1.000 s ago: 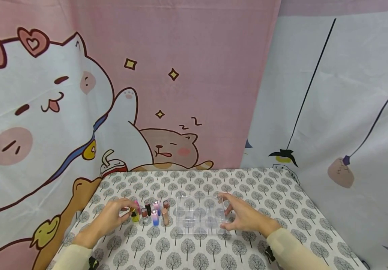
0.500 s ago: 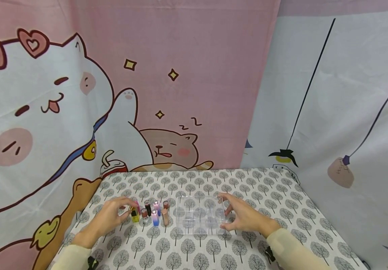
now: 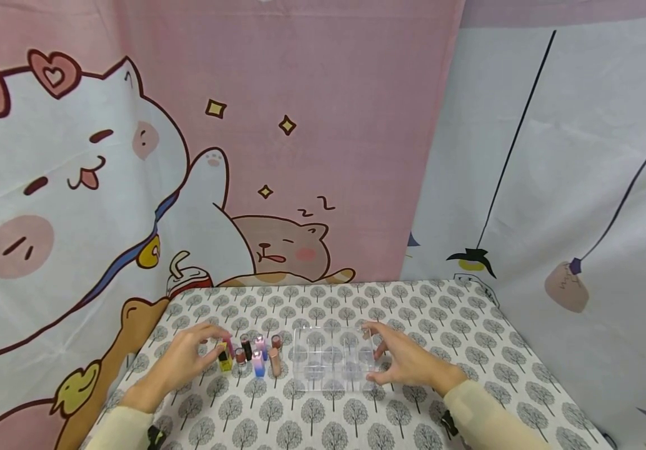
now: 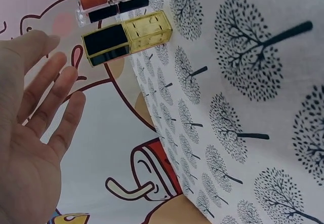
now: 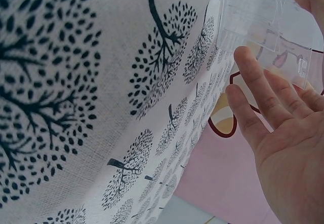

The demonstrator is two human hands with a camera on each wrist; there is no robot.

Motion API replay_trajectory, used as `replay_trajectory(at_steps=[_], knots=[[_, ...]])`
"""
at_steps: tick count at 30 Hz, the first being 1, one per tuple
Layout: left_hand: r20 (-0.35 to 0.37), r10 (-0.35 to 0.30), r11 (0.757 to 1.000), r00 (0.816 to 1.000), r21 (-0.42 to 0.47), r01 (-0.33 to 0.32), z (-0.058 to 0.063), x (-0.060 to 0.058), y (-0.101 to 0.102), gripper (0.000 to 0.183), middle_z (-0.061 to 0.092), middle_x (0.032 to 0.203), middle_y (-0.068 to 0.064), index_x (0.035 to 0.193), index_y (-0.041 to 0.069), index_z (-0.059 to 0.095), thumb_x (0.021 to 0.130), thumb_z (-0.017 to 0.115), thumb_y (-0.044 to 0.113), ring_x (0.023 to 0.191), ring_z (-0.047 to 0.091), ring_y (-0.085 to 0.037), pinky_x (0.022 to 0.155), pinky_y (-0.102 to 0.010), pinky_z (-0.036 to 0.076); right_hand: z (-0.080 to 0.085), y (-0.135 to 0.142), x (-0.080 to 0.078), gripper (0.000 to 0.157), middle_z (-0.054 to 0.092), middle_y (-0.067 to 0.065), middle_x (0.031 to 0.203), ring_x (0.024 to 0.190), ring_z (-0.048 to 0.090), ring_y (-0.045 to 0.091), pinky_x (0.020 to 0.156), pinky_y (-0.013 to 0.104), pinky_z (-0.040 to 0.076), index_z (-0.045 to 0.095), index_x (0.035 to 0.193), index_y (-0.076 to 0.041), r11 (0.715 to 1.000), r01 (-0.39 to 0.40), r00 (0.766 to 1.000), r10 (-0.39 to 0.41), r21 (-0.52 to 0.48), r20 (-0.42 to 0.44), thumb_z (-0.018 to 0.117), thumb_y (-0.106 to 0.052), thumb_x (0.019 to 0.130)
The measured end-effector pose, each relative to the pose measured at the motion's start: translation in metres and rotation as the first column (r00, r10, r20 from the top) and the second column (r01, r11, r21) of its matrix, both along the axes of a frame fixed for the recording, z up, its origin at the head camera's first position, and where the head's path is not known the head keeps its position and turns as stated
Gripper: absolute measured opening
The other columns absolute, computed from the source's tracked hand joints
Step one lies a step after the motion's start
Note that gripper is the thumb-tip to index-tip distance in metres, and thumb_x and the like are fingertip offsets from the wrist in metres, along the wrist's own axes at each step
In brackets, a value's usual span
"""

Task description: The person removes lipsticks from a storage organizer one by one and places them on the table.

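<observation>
In the head view my left hand point(image 3: 185, 357) hovers at a yellow lipstick tube point(image 3: 225, 362) with a black cap. In the left wrist view its fingertips point(image 4: 76, 100) stay apart from the cap of this gold-yellow tube point(image 4: 149, 29). Upright beside it are a pink tube point(image 3: 230, 343), a black tube point(image 3: 246, 347), pink-and-blue lipsticks point(image 3: 258, 364) and brownish ones point(image 3: 275, 362). My right hand point(image 3: 404, 357) holds the right end of a clear compartment box point(image 3: 333, 353), thumb at the near side and index finger at the far corner. The right wrist view shows the box point(image 5: 291, 64) against those fingers.
A white cloth with a tree print point(image 3: 312, 412) covers the table. Cartoon-printed curtains point(image 3: 323, 125) stand behind and at both sides. The lipsticks cluster closely, left of the box.
My left hand has shifted slightly at the yellow lipstick, and its thumb and index finger have drawn nearer each other. The right hand and the clear box have stayed in place.
</observation>
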State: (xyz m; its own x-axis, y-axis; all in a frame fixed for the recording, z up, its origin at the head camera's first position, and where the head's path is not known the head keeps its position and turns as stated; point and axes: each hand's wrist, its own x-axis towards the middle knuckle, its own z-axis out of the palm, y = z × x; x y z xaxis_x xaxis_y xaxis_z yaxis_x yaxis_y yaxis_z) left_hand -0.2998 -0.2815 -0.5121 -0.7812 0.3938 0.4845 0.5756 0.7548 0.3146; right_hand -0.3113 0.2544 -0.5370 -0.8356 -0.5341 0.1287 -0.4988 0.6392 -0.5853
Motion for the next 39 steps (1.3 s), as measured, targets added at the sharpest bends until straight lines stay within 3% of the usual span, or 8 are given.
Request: replay_trajectory(at_steps=[6,12,18,21,23,30,35,39], knots=[[-0.067,0.022,1.000,0.998,0.006,-0.021,0.003,0.001,0.010,0.034,0.086,0.124,0.000,0.125,0.016,0.086,0.095,0.094,0.002,0.106,0.084,-0.024,0.090,-0.045,0.076,-0.003,0.000,-0.001,0.116,0.063,0.003,0.164,0.111,0.076,0.005,0.098,0.042,0.071,0.037,0.179,-0.027,1.000,0.015,1.000,-0.015,0.008,0.009,0.104,-0.046,0.086],[-0.175,-0.008,0.999,0.985,0.042,0.015,0.007,-0.001,0.025,0.034,0.085,0.125,-0.005,0.126,0.012,0.086,0.095,0.094,0.001,0.087,0.078,-0.016,0.075,-0.029,0.069,-0.004,-0.001,-0.001,0.115,0.063,0.003,0.164,0.113,0.078,0.013,0.100,0.049,0.071,0.037,0.179,-0.026,1.000,0.016,1.000,-0.016,0.005,0.013,0.103,-0.046,0.087],[-0.250,-0.025,0.999,0.968,0.033,0.034,0.012,-0.004,0.044,0.038,0.085,0.124,-0.006,0.125,0.011,0.085,0.090,0.097,0.002,0.100,0.081,-0.019,0.087,-0.038,0.075,-0.004,-0.003,0.000,0.117,0.062,0.005,0.165,0.114,0.079,0.018,0.098,0.046,0.072,0.035,0.181,-0.025,1.000,0.007,1.000,-0.007,-0.003,0.019,0.103,-0.045,0.088],[-0.235,-0.026,0.998,0.972,0.048,0.039,0.013,-0.006,0.053,0.039,0.084,0.124,-0.008,0.128,0.008,0.084,0.091,0.097,0.003,0.077,0.071,-0.009,0.071,-0.031,0.071,-0.003,-0.003,0.000,0.117,0.061,0.006,0.166,0.114,0.079,0.019,0.097,0.044,0.073,0.035,0.181,-0.024,1.000,0.005,1.000,-0.005,-0.004,0.016,0.103,-0.044,0.088],[-0.234,-0.031,0.997,0.972,0.062,0.047,0.013,-0.007,0.060,0.039,0.084,0.124,-0.009,0.129,0.007,0.084,0.092,0.096,0.003,0.074,0.068,-0.006,0.069,-0.030,0.069,-0.001,-0.003,0.000,0.117,0.061,0.006,0.166,0.115,0.079,0.018,0.096,0.043,0.073,0.034,0.181,-0.024,1.000,0.007,1.000,-0.007,-0.004,0.016,0.103,-0.043,0.088],[-0.202,-0.018,0.997,0.979,0.064,0.032,0.010,-0.007,0.083,0.038,0.083,0.131,-0.007,0.134,0.010,0.083,0.098,0.093,0.009,0.106,0.082,-0.025,0.091,-0.043,0.075,-0.001,-0.001,0.004,0.117,0.061,0.007,0.168,0.117,0.078,0.017,0.096,0.042,0.072,0.032,0.182,-0.029,1.000,0.017,1.000,-0.017,0.011,0.024,0.101,-0.045,0.089],[-0.166,-0.004,0.998,0.986,0.062,0.014,0.010,-0.007,0.098,0.040,0.083,0.134,-0.007,0.136,0.012,0.082,0.098,0.094,0.014,0.115,0.082,-0.027,0.096,-0.044,0.075,-0.003,0.000,0.006,0.119,0.059,0.011,0.172,0.119,0.077,0.015,0.101,0.046,0.071,0.027,0.184,-0.035,1.000,0.021,0.999,-0.022,0.014,0.032,0.099,-0.049,0.091],[-0.155,-0.005,0.998,0.988,0.066,0.016,0.011,-0.008,0.108,0.042,0.081,0.133,-0.007,0.138,0.012,0.082,0.098,0.095,0.017,0.107,0.081,-0.025,0.088,-0.038,0.074,-0.004,0.001,0.008,0.119,0.057,0.014,0.173,0.119,0.077,0.017,0.103,0.052,0.070,0.022,0.186,-0.037,0.999,0.030,0.999,-0.031,0.027,0.013,0.096,-0.053,0.094]])
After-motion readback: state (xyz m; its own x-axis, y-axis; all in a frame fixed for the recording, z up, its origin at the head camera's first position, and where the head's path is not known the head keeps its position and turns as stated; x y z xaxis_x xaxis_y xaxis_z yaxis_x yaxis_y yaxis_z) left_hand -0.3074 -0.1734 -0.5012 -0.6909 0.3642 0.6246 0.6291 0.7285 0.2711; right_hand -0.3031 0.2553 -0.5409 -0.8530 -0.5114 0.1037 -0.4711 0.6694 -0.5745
